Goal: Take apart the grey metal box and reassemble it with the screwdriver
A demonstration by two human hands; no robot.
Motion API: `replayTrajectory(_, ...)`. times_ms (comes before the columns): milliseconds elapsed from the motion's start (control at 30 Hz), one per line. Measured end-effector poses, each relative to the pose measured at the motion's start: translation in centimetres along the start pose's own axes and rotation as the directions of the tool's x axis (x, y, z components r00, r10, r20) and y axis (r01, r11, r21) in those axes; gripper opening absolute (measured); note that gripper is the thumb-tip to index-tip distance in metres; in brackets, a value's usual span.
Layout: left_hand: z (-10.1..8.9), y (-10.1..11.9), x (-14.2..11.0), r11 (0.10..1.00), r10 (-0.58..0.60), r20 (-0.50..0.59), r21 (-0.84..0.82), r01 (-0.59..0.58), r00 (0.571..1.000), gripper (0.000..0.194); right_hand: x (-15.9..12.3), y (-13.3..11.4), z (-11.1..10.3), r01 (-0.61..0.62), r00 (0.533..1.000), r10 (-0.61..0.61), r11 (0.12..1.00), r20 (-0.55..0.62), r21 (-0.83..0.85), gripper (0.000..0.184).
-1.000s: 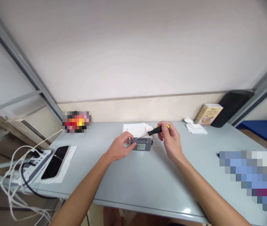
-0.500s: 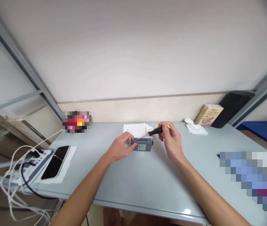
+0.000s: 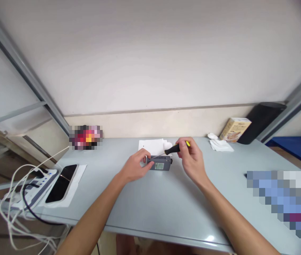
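Note:
A small dark grey box with vent slots and a pale green label (image 3: 163,165) stands on the table, seen from its labelled side. My left hand (image 3: 137,164) grips its left end between thumb and fingers. In my right hand (image 3: 191,157) is a screwdriver (image 3: 172,149) with a black and yellow handle. Its thin shaft slants down to the left, over the vented top of the box, towards my left fingertips. Whether the tip touches the box or a screw is too small to tell. White paper (image 3: 150,145) lies just behind the box.
On the left, a phone (image 3: 61,184) lies on paper beside a power strip (image 3: 40,189) with tangled white cables (image 3: 9,212). Crumpled tissue (image 3: 220,145), a beige carton (image 3: 235,130) and a black cylinder (image 3: 263,120) stand at the back right. Blurred-out items cover both sides of the grey table (image 3: 150,209).
My right hand and the screwdriver have shifted slightly left, and the handle sits a little lower. My left hand and the box keep their place.

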State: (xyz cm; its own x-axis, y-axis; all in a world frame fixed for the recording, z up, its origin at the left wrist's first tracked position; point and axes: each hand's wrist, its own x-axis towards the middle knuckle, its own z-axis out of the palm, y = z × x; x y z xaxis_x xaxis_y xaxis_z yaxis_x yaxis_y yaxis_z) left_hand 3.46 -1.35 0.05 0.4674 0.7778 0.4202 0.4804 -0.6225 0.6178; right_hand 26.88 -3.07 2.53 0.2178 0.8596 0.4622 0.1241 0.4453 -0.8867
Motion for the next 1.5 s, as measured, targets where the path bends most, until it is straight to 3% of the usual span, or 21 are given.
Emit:
replayTrajectory(133, 0.1, -0.2, -0.1, 1.0, 0.007, 0.016, -0.019, -0.007, 1.0, 0.009, 1.4, -2.7, 0.9, 0.12, 0.973, -0.1, 0.989, 0.207, -0.09, 0.036)
replayTrajectory(267, 0.2, -0.5, 0.0, 0.999, -0.002, 0.014, -0.042, 0.002, 1.0, 0.011, 4.5, -5.5, 3.3, 0.176, 0.85, -0.071, 0.972, 0.522, -0.155, 0.028)
replayTrajectory(400, 0.4, -0.7, 0.1, 0.994, -0.064, -0.003, -0.092, 0.064, 0.998, 0.017, 6.2, -6.6, 5.4, 0.135, 0.743, -0.082, 0.99, 0.664, -0.029, 0.023)
replayTrajectory(467, 0.6, -0.9, 0.1, 0.989, -0.075, -0.015, -0.126, 0.073, 0.997, 0.02, 6.2, -6.4, 5.6, 0.107, 0.723, -0.083, 0.994, 0.685, 0.008, 0.022)
replayTrajectory(633, 1.1, -1.1, 0.2, 0.975, -0.056, -0.048, -0.217, 0.045, 0.997, 0.022, 6.1, -5.0, 4.5, 0.073, 0.758, -0.101, 0.995, 0.644, 0.07, 0.031)
replayTrajectory(767, 1.3, -1.4, 0.3, 0.97, -0.058, -0.063, -0.238, 0.042, 0.996, 0.025, 6.4, -4.7, 4.1, 0.082, 0.73, -0.139, 0.99, 0.669, 0.116, 0.035)
replayTrajectory(833, 1.4, -1.4, 0.3, 0.973, -0.043, -0.072, -0.232, 0.025, 0.997, 0.025, 6.2, -4.8, 4.1, 0.077, 0.747, -0.127, 0.991, 0.653, 0.105, 0.032)
replayTrajectory(933, 1.3, -1.3, 0.2, 0.981, 0.015, -0.084, -0.191, -0.03, 0.996, 0.023, 5.4, -4.2, 3.8, 0.057, 0.845, -0.058, 0.998, 0.531, 0.018, 0.03)
replayTrajectory(1067, 0.9, -0.9, 0.1, 0.993, 0.107, -0.089, -0.046, -0.111, 0.99, 0.018, 4.3, -1.0, 2.5, -0.084, 0.975, 0.082, 0.996, 0.207, 0.004, 0.05)
replayTrajectory(1167, 0.3, -0.7, 0.1, 0.972, 0.211, -0.058, 0.113, -0.204, 0.976, 0.016, 3.8, 1.9, 1.2, -0.312, 0.95, 0.312, 0.931, 0.026, 0.188, 0.058)
replayTrajectory(1300, -0.7, -0.7, 0.2, 0.906, 0.291, 0.014, 0.316, -0.28, 0.957, 0.019, 3.2, 4.5, 0.7, -0.405, 0.888, 0.459, 0.814, -0.034, 0.417, 0.058)
replayTrajectory(1367, -1.1, -0.7, 0.2, 0.934, 0.239, -0.025, 0.28, -0.223, 0.971, 0.016, 2.8, 5.0, 1.0, -0.45, 0.868, 0.496, 0.81, -0.03, 0.377, 0.059)
replayTrajectory(1500, -1.4, -1.4, 0.2, 0.989, 0.021, -0.199, 0.149, 0.009, 0.98, 0.028, 1.9, 5.1, 2.1, -0.498, 0.866, 0.495, 0.84, 0.068, 0.215, 0.062)
